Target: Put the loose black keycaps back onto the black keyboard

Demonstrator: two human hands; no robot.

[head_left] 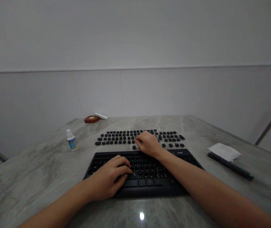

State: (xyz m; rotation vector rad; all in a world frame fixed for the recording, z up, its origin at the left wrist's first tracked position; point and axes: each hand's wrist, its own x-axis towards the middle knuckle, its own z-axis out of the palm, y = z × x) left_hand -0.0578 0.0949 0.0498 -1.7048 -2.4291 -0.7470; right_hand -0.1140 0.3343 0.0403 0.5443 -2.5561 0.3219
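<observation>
A black keyboard (147, 182) with most of its keycaps off lies in front of me, a few bottom-row keys still on it. My left hand (113, 174) rests over its left half, fingers bent a little and apart, fingertips touching the key area. Beyond the keyboard, loose black keycaps (120, 138) are laid out in rows on the table. My right hand (149, 143) reaches across the keyboard to these rows, its fingers closed together near the middle. What they hold, if anything, is too small to see. One single keycap (134, 147) sits just left of that hand.
On the left stands a white spray bottle (72, 140) with a blue and yellow label. A reddish-brown box (91, 119) and a white strip (101, 116) lie at the back left. To the right, white tissue (224, 152) lies beside a black stick-like tool (230, 165). A wall borders the marbled table (42, 171).
</observation>
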